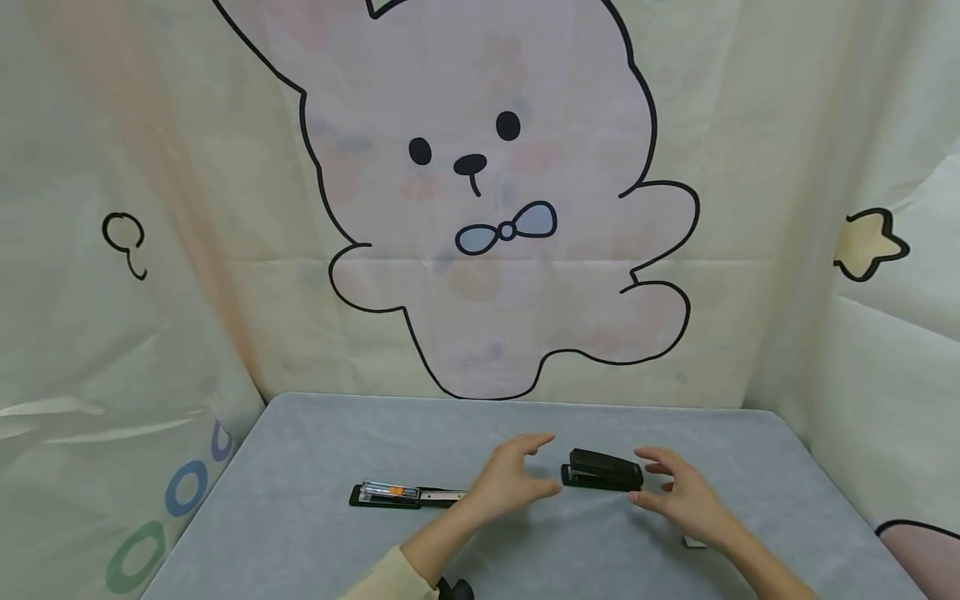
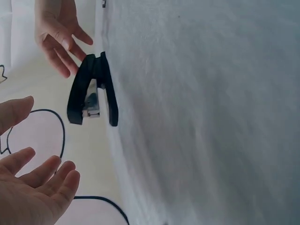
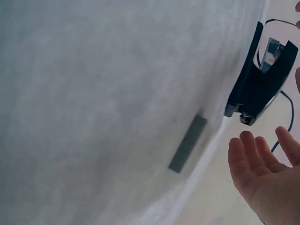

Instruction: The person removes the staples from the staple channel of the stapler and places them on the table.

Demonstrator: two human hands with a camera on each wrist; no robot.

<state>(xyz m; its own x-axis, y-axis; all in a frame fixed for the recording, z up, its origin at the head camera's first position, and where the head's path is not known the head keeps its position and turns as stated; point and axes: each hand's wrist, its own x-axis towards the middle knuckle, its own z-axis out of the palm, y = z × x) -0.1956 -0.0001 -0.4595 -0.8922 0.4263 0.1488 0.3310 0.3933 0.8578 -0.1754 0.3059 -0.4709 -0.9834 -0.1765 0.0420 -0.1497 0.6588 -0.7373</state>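
Note:
A black stapler (image 1: 602,471) stands on the table between the two hands, its top arm raised slightly from the base. My left hand (image 1: 510,475) is at its left, thumb and fingers spread apart, with nothing in the grasp. To its right my right hand (image 1: 686,500) is held with curved, parted fingers, the fingertips close to the stapler's rear end. The left wrist view shows the stapler (image 2: 91,89) side-on, away from the left hand (image 2: 35,187). Seen from the right wrist, the right hand (image 3: 267,173) lies just short of the stapler (image 3: 262,75).
Left of the left hand lies a second, opened stapler (image 1: 386,495) with a shiny metal tray, partly covered by that hand. A small grey strip (image 3: 188,144) lies on the grey table (image 1: 315,442) near the right hand. A black rounded object (image 1: 455,590) shows beside the left sleeve.

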